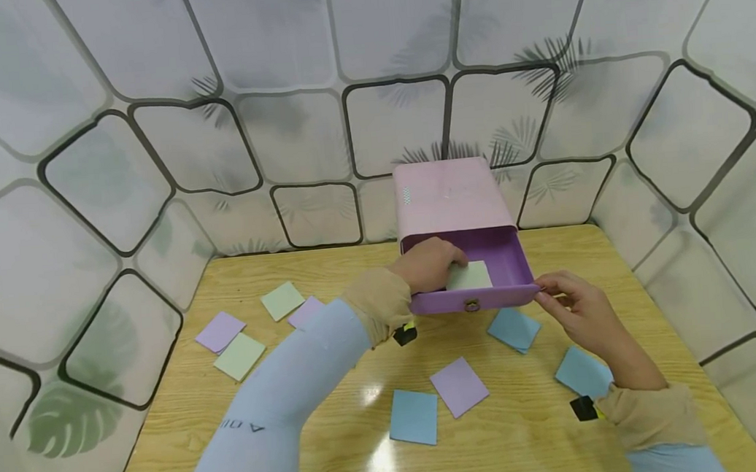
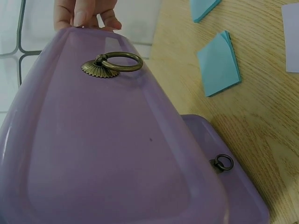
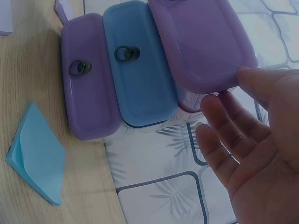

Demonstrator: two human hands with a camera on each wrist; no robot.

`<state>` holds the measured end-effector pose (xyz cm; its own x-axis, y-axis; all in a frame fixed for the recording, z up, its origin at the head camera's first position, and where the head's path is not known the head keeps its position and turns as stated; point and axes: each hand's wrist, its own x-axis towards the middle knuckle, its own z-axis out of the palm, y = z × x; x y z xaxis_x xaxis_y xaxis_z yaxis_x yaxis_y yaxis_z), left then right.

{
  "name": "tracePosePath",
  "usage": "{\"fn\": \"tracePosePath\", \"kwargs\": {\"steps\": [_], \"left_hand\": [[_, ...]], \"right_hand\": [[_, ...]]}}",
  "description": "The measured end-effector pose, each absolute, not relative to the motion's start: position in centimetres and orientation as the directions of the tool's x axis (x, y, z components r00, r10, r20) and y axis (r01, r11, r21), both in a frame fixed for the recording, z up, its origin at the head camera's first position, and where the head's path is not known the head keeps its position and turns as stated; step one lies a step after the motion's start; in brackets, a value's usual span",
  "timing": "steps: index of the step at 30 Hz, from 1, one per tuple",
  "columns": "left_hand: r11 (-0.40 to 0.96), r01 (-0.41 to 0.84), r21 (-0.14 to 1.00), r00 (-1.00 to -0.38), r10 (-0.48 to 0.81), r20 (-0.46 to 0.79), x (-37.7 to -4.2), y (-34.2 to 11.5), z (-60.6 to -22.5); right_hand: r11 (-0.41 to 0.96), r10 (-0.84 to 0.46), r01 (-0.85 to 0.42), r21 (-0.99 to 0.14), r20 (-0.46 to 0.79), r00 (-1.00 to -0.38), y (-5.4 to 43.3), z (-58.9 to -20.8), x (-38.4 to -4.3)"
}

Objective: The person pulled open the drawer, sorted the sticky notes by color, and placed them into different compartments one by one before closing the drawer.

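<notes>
A pink drawer cabinet [image 1: 450, 194] stands against the back wall with its purple top drawer [image 1: 473, 299] pulled out. My left hand [image 1: 427, 263] reaches into that drawer, its curled fingers at the left edge of a pale green sticky note pad [image 1: 469, 276]. Part of the fingers is hidden. At the drawer's right front corner, my right hand [image 1: 577, 310] pinches the edge. The right wrist view has its thumb [image 3: 261, 84] on the front face and fingertips beneath. A brass ring pull [image 2: 122, 61] hangs on the drawer front.
Below are a blue drawer [image 3: 140, 79] and another purple drawer [image 3: 91, 102], both pushed in. Blue sticky notes [image 1: 413, 416] and a lilac pad [image 1: 459, 387] lie in front. More green pads [image 1: 240, 357] and lilac pads [image 1: 220, 331] lie at the left. A patterned curtain [image 1: 305, 139] surrounds the table.
</notes>
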<state>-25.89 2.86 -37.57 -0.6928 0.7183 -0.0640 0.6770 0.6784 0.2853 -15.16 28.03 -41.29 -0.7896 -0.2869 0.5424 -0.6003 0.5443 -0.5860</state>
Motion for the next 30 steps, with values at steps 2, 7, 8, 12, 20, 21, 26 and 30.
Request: {"fn": "tracePosePath", "kwargs": {"steps": [2, 7, 8, 12, 20, 21, 26, 30], "left_hand": [[0.686, 0.672, 0.278, -0.697, 0.713, -0.074, -25.80, 2.82, -37.48], [0.690, 0.678, 0.254, -0.697, 0.713, -0.076, -25.66, 2.74, -37.42], [0.690, 0.680, 0.249, -0.697, 0.713, -0.074, -25.64, 2.73, -37.41], [0.691, 0.684, 0.234, -0.699, 0.713, -0.065, -25.60, 2.69, -37.45], [0.696, 0.680, 0.231, -0.703, 0.708, -0.061, -25.67, 2.63, -37.52], [0.692, 0.683, 0.232, -0.700, 0.712, -0.061, -25.70, 2.63, -37.54], [0.689, 0.682, 0.245, -0.695, 0.715, -0.074, -25.68, 2.61, -37.54], [0.697, 0.664, 0.270, -0.706, 0.703, -0.078, -25.55, 2.53, -37.42]], "right_hand": [[0.542, -0.289, -0.601, -0.587, 0.542, -0.789, 28.02, -41.31, -15.16], [0.536, -0.294, -0.613, -0.581, 0.552, -0.780, 28.01, -41.36, -15.22], [0.535, -0.294, -0.614, -0.580, 0.554, -0.779, 28.01, -41.37, -15.23], [0.532, -0.288, -0.613, -0.584, 0.556, -0.780, 27.98, -41.39, -15.25], [0.541, -0.286, -0.609, -0.580, 0.554, -0.782, 27.94, -41.28, -15.24], [0.542, -0.286, -0.608, -0.580, 0.553, -0.782, 27.94, -41.27, -15.23], [0.538, -0.286, -0.609, -0.583, 0.553, -0.782, 27.94, -41.23, -15.20], [0.539, -0.290, -0.614, -0.577, 0.557, -0.778, 27.93, -41.24, -15.21]]}}
